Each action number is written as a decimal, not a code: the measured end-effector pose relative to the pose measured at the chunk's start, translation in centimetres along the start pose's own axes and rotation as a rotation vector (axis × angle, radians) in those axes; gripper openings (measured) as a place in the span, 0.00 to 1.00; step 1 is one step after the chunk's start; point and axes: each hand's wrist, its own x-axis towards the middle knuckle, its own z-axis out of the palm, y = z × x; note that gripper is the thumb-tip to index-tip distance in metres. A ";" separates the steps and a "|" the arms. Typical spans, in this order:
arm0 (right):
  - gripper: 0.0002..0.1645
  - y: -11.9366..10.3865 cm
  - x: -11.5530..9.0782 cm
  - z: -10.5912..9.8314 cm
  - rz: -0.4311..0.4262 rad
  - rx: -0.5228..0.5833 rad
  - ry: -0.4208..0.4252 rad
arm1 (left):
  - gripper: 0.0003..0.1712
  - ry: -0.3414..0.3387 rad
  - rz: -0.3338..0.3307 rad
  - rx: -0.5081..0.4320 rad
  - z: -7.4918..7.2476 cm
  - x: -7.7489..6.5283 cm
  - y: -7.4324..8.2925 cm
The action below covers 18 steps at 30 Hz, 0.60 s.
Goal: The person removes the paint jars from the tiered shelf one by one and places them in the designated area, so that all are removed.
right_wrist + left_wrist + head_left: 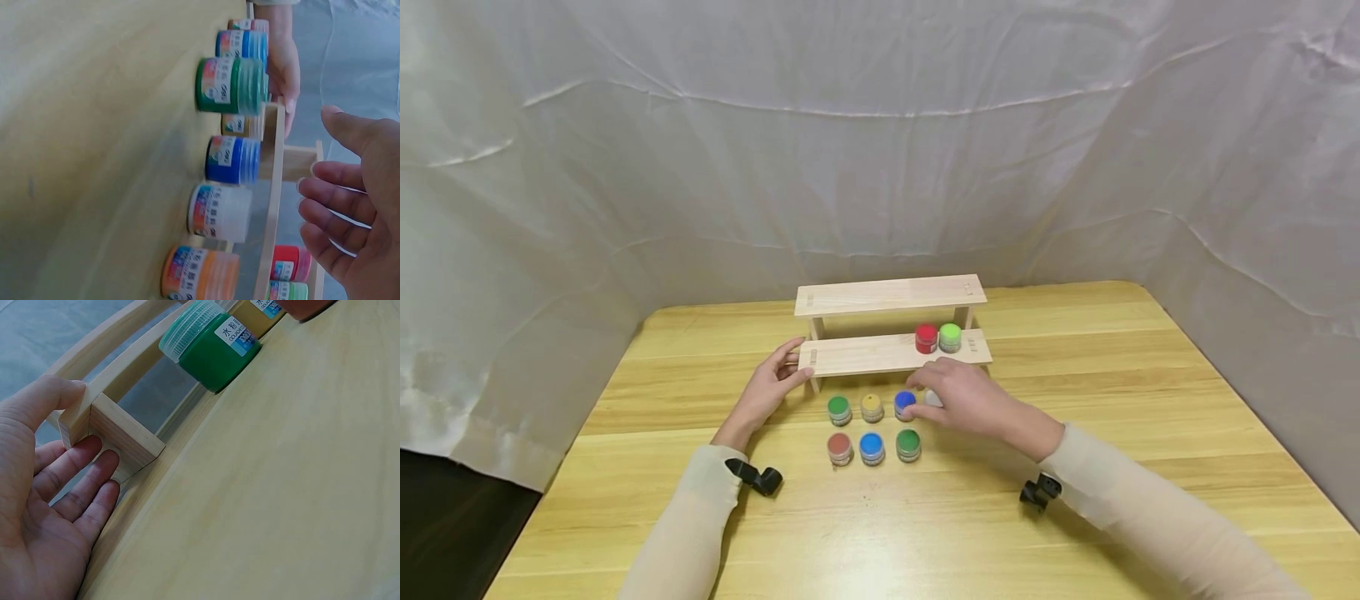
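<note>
A two-step wooden rack (865, 354) stands on the table. At the left end of its lower board, my left hand (767, 387) has its thumb on top and its fingers curled beneath, beside the leg (125, 428). My right hand (973, 396) hovers in front of the rack's right part, over the paint jars, its fingers loosely bent around nothing. Below it are a blue jar (231, 160), a white jar (219, 212) and an orange jar (200, 275); the orange one is hidden in the head view. A red jar (926, 338) and a light green jar (951, 337) sit on the lower board's right side.
Left of the blue jar stand a green jar (839, 410) and a yellow jar (872, 407). Nearer me is a row of a brown-red jar (839, 448), a bright blue jar (872, 448) and a second green jar (908, 445). A grey cloth (880, 183) hangs behind the table.
</note>
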 end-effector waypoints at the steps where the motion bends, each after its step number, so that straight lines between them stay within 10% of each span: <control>1: 0.25 0.2 0.1 -0.1 -0.009 -0.002 0.008 | 0.39 0.000 0.001 0.002 0.0 0.0 0.0; 8: 0.24 1.1 0.7 -1.0 -0.048 0.003 0.020 | 0.38 -0.026 -0.022 -0.027 0.2 -1.0 3.4; 18: 0.22 2.5 1.6 -2.0 -0.058 0.022 0.053 | 0.38 -0.023 -0.027 -0.033 0.2 -1.1 3.5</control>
